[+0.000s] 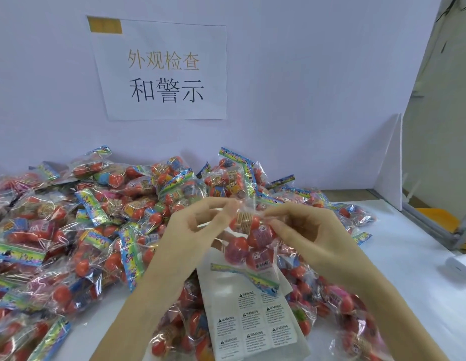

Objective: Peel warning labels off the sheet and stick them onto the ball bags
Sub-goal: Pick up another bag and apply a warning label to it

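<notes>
Two bare hands meet over the middle of the desk (409, 256), raised above a label sheet (255, 324) that lies on the bags near the front edge, its remaining warning labels in the lower half. Heaped ball bags (101, 217) cover the left and centre of the desk right back to the white wall (304, 87), which carries a paper sign (164, 71); bare white surface shows only along the right side and in a small patch at the front left. A white panel (390, 162) stands at the right rear corner, with a metal frame (435, 225) just beyond the desk's right edge. Between the hands hangs one ball bag (250, 243), its coloured header strip down. Left hand (198, 225), forearm reaching up from the lower edge, pinches the bag's clear top with curled fingertips; right hand (307, 230), coming in from the lower right, pinches the same top from the other side.
</notes>
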Demonstrator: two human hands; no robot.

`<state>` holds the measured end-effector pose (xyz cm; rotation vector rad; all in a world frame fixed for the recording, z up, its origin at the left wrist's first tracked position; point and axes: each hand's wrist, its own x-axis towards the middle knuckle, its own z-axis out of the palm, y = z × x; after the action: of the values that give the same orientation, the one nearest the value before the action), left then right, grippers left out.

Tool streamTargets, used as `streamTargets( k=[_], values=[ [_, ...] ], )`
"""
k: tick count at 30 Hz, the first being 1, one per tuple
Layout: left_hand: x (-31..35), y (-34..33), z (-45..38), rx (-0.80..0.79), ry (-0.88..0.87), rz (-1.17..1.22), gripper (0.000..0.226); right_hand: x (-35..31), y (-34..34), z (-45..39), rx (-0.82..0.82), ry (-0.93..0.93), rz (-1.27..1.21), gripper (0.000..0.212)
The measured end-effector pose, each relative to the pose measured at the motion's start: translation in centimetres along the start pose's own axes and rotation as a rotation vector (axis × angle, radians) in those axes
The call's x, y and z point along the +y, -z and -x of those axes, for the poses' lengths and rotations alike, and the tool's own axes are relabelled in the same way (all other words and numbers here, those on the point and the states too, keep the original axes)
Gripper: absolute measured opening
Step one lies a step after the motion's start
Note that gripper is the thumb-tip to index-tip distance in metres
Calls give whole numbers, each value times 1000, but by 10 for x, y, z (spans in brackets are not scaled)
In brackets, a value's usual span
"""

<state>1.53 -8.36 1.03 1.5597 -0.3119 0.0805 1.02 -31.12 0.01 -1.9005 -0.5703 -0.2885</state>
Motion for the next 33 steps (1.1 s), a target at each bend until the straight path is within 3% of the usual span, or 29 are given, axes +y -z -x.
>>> streamTargets(
  k=[3,7,13,15,19,23,25,28,33],
  values=[
    [-4,-3,3,72,-39,-7,15,-2,0,-2,11,-32,-71,10],
    [-4,-5,2,117,-71,48,14,-4,-5,-2,153,1,-57,18],
    [-8,-9,4,174,151,427,31,-9,-23,0,412,12,-83,17],
    [-9,-13,6,208,190,491,26,-11,-27,0,346,-22,-118,21],
    [-12,-11,2,287,190,588,12,-12,-28,0,56,-78,-141,30],
    [-12,-11,2,267,141,532,24,-11,-24,-1,77,-92,-116,23],
    [-7,-11,-8,213,102,360,33,-10,-19,-2,58,-111,-95,25],
    [2,-14,-14,40,107,71,27,-12,-13,-1,29,-80,-10,35],
    [-4,-17,13,146,1,199,22,-13,-14,-1,6,-44,5,54]
  ],
)
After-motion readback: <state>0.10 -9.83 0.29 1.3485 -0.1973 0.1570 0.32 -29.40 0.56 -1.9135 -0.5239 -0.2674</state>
